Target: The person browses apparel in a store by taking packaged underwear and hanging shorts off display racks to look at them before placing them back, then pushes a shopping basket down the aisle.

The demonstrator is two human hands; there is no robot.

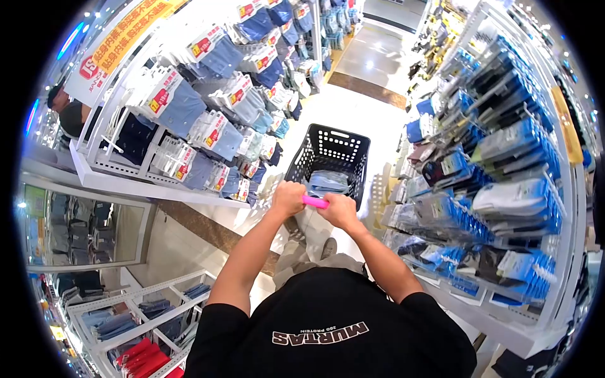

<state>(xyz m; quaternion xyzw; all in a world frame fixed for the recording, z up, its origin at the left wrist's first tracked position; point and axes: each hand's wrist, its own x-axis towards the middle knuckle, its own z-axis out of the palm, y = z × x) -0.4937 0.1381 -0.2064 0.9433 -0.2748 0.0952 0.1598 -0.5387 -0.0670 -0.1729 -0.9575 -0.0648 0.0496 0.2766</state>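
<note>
Both of my hands are closed on a pink handle (316, 201) in front of my body. My left hand (289, 198) wraps round its left end, and my right hand (338, 210) grips the right end. Just beyond them is a black plastic basket (360, 146) with square holes in its walls. Packaged light-blue items (328, 182) lie at the bottom of the basket. How the handle joins the basket is hidden by my hands.
On the left, a white rack (165, 186) carries hanging packs with red-and-white labels. Another rack (526, 337) on the right holds many blue-and-white packs. A tiled aisle (343, 108) runs ahead between them. A person (70, 113) is at the far left. Low shelves (135, 337) stand at lower left.
</note>
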